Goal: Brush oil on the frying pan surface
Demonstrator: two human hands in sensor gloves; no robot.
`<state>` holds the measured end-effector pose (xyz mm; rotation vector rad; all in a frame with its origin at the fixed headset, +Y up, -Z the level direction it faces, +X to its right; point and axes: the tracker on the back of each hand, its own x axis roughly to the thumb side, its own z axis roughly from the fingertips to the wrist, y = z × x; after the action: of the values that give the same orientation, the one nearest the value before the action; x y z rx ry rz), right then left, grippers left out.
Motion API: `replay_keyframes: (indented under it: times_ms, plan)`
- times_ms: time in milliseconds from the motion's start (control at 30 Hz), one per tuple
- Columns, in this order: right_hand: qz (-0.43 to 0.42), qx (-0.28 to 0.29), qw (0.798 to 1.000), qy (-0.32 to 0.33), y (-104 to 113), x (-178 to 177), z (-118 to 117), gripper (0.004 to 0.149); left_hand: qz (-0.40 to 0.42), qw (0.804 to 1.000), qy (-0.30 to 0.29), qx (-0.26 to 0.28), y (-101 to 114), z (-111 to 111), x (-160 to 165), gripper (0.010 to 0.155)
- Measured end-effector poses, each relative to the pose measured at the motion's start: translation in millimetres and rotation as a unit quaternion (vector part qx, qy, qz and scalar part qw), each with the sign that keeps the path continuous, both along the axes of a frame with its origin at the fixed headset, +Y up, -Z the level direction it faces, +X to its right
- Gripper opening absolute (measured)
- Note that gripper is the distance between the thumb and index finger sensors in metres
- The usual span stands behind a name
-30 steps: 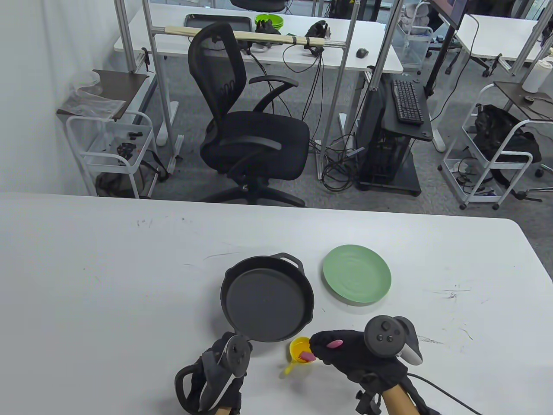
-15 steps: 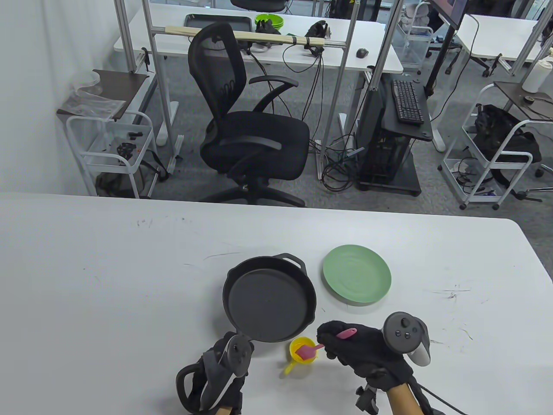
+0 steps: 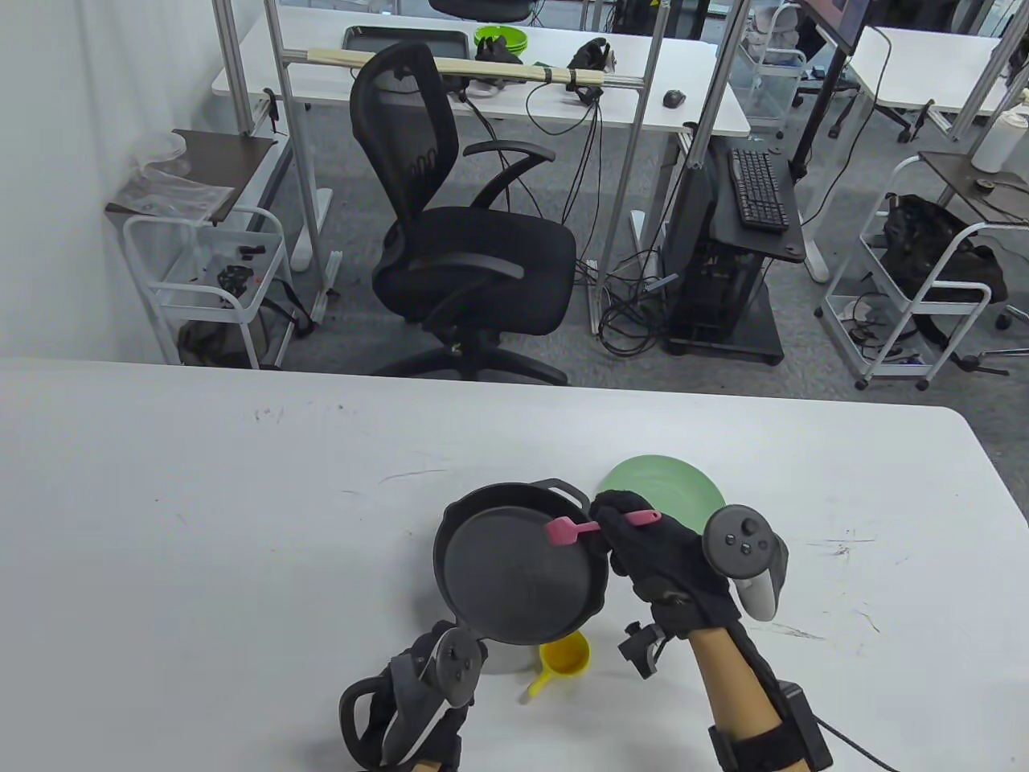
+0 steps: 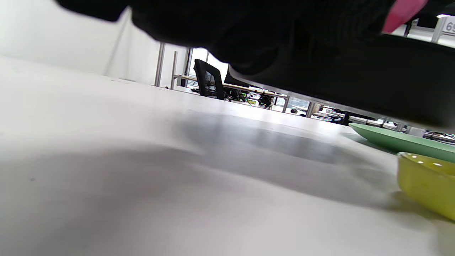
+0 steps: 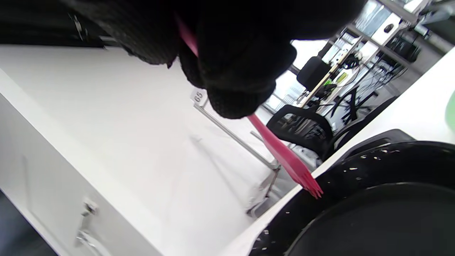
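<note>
Pan (image 3: 514, 575) handle gripped by left hand (image 3: 426, 691); right hand (image 3: 655, 555) pinches pink brush (image 3: 599, 527).

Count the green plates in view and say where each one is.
2 spots. One green plate lies on the work table right of the frying pan, partly behind the right hand. A green stack sits on the far desk; how many it holds is unclear.

Office-like lab, black mesh chair (image 3: 458, 241), white desks (image 3: 482, 72) on aluminium frames, keyboard (image 3: 756, 189), tangled cables (image 3: 635, 314), wire carts (image 3: 213, 273), grey carpet.
</note>
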<state>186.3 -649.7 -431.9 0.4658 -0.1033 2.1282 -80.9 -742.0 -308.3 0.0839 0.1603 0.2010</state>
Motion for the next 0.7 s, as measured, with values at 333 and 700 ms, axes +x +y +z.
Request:
replay_keyframes:
  times_ms: [333, 700]
  plan:
    - [0.159, 0.028, 0.985, -0.057, -10, -40, -23, 0.045, 0.005, 1.000, -0.020, 0.014, 5, 5, 8, 0.060]
    - [0.129, -0.016, 0.991, -0.018, -23, -68, -24, 0.046, 0.002, 0.999, -0.029, 0.027, 8, 9, 13, 0.061]
